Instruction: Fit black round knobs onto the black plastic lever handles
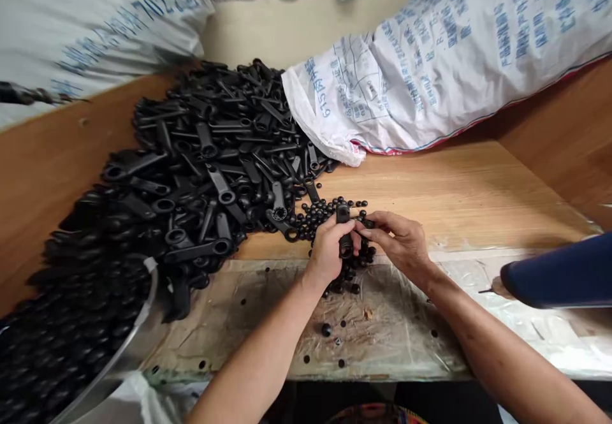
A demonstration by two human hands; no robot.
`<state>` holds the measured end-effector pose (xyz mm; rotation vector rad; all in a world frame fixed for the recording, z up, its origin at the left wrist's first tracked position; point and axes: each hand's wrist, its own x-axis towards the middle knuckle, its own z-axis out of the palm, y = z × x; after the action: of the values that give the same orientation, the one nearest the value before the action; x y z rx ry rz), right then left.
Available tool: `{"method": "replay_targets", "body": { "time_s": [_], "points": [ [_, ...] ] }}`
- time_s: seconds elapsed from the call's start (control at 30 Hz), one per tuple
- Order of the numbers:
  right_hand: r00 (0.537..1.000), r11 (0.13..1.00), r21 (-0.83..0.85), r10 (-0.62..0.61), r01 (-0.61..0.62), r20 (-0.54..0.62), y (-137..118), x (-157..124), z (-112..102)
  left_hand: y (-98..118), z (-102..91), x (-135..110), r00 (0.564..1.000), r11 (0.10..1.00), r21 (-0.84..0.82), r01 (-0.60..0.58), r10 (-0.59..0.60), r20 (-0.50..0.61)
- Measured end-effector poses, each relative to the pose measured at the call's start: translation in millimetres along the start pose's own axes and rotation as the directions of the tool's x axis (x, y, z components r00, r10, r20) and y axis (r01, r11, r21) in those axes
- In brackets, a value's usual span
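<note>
My left hand (326, 248) is closed around a black crank-shaped lever (343, 213) and holds it up, the round hollow end facing me. My right hand (401, 242) is beside it, thumb and fingertips pinched together against the lever's right side. Anything between those fingertips is too small and dark to make out. Under and around both hands lie many small round black beads (313, 217), some on the wood and some on the plastic sheet. To the left rises a big heap of similar black levers (205, 140).
A clear-rimmed tub (152, 284) full of rounded black pieces stands at lower left. A printed white sack (430, 67) lies at the back right, another sack (119, 22) at the back left. Plastic sheeting (406, 341) covers the front edge. A dark blue tapered object (564, 271) juts in from the right.
</note>
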<state>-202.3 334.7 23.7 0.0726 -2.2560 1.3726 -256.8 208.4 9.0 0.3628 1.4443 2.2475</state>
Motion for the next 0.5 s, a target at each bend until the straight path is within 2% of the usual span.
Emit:
{"method": "replay_targets", "body": {
  "time_s": [0.13,0.27,0.4,0.5],
  "points": [
    [0.998,0.998,-0.05,-0.043,0.045,0.051,-0.2,-1.3,0.5,2.5,3.4,-2.9,0.998,1.0,0.023,0.004,-0.002,-0.063],
    [0.991,0.985,-0.137,-0.094,0.106,0.09,-3.1,-3.9,-0.6,5.6,4.4,-6.3,0.997,0.999,0.012,0.038,-0.037,-0.071],
    [0.977,0.968,-0.181,-0.147,0.174,0.156,-7.0,-5.4,-5.4,10.8,4.2,-6.7,0.994,0.988,-0.117,0.104,-0.109,-0.03],
    [0.964,0.942,-0.217,-0.233,0.256,0.126,-6.9,-5.6,-6.6,11.7,5.4,-8.1,0.989,0.972,-0.184,0.147,-0.143,0.037]
  ]
}}
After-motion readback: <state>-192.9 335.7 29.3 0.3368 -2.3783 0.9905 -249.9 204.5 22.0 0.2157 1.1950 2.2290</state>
